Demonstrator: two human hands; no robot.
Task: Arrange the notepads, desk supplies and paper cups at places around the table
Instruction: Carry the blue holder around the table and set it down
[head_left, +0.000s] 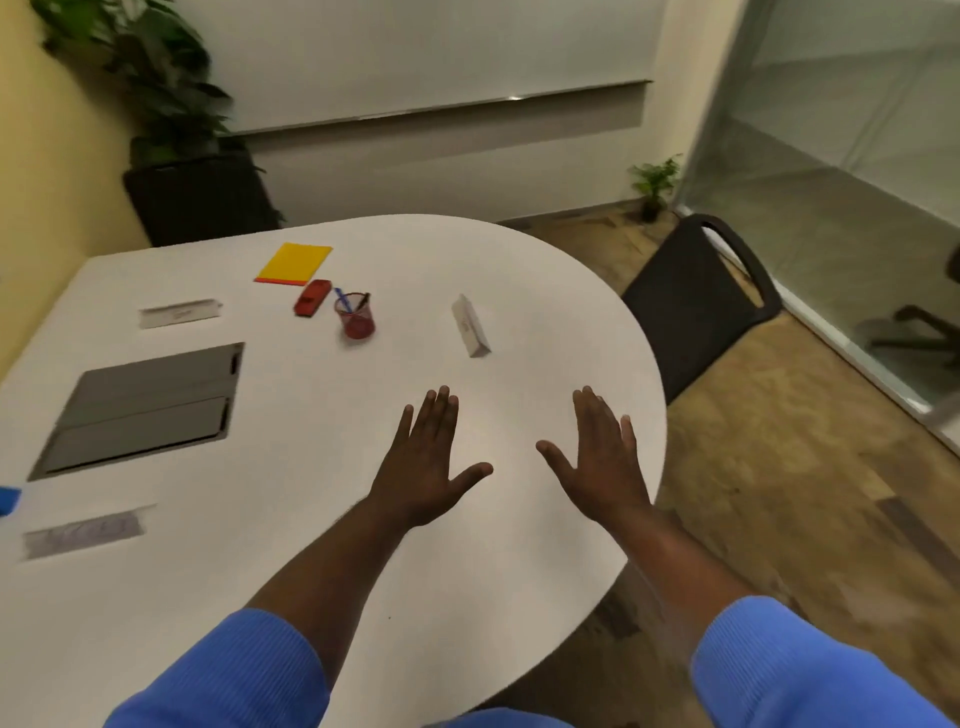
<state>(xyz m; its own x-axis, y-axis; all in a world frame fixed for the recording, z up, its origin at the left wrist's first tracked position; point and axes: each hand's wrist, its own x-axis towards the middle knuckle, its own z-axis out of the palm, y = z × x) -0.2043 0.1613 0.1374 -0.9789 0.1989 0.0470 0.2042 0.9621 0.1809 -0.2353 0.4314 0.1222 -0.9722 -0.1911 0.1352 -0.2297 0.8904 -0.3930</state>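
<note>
Yellow notepad (294, 263), long axis away-right

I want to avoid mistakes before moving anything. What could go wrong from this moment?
1. The red mesh pen cup holds loose pens; a sideways knock could tip it and spill them.
2. The white name card stands on a narrow base, just beyond the open left hand and right hand; a forward reach might topple it.
</note>
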